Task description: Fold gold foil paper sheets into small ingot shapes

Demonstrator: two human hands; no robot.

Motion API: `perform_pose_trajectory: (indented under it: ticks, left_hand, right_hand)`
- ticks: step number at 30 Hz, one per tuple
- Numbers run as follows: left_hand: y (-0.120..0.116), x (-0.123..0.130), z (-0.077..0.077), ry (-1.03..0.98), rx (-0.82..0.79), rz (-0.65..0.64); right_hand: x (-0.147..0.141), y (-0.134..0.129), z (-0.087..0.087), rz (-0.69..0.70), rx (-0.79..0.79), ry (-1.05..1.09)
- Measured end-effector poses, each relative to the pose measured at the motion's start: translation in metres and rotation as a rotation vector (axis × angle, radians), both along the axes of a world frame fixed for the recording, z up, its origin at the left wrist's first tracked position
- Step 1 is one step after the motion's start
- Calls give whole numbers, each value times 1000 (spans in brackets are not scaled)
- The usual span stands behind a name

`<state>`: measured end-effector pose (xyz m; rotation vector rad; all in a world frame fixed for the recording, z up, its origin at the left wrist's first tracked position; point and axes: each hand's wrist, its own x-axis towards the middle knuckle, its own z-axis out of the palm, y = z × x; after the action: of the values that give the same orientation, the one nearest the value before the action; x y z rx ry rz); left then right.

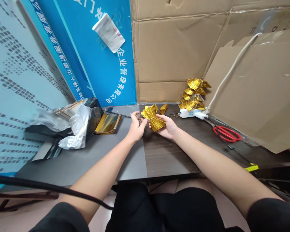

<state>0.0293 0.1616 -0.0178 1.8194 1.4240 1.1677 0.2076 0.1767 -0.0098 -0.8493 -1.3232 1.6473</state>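
Note:
A pleated gold foil bundle [154,118], pinched at its middle and fanned at both ends, is held above the table. My right hand [168,128] grips its right side, with the fingers beneath it. At its left edge is my left hand [136,126], thumb and fingers bent close to the foil; what they pinch, if anything, is too small to make out. Behind the bundle lies a small folded gold piece [163,109]. Several similar gold fans [193,95] are stacked at the back right.
A white power strip [189,113] sits below the stack, with red-handled scissors [227,134] to its right. Gold sheets [108,123] and crumpled plastic bags [78,125] lie on the left. Cardboard [181,48] and a blue panel [111,71] stand behind the table [169,161].

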Motion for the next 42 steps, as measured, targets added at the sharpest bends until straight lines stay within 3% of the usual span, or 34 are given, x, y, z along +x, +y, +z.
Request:
perform_pose_trajectory:
  ticks: [10, 14, 17, 23, 34, 42]
  left_hand:
    - [3, -14, 5, 73, -65, -41]
    - [-3, -16, 11, 330, -82, -121]
    - [-8, -11, 11, 550, -127, -221]
    - [-12, -4, 6, 706, -209, -288]
    - [-7, -2, -1, 739, -240, -255]
    - [-11, -7, 9, 754, -233, -242]
  right_hand:
    - [9, 2, -11, -10, 527, -517]
    - [14, 6, -21, 55, 654, -705]
    - [18, 11, -28, 78, 680, -842]
    - [24, 9, -30, 150, 670, -1013]
    - [13, 5, -29, 249, 620, -1094]
    - [9, 1, -30, 148, 613, -1169]
